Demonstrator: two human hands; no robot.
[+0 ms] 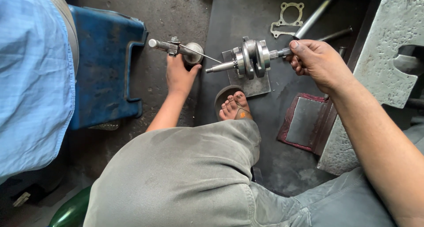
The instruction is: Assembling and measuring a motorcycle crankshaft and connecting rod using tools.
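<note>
Grey cast block (388,54) stands at the right edge; a blue housing (104,63) lies at the left, on the dark floor (176,6). Between them, far of the sandalled foot (234,105), a crankshaft (251,57) is held level above a small steel plate (251,83). The right hand (316,61) is closed, fingertips pinched on the splined right end of the shaft. The left hand (179,72) is wrapped around a round-headed tool with a thin pin (183,48), its tip pointing at the crankshaft's left stub, just apart from it. A flat gasket (288,18) and a steel tube (316,15) lie far right.

Judgement: the shaft is best kept level and steady by the right-hand pinch, the pin lined up along the axis before contact, and the foot kept clear of the plate.
</note>
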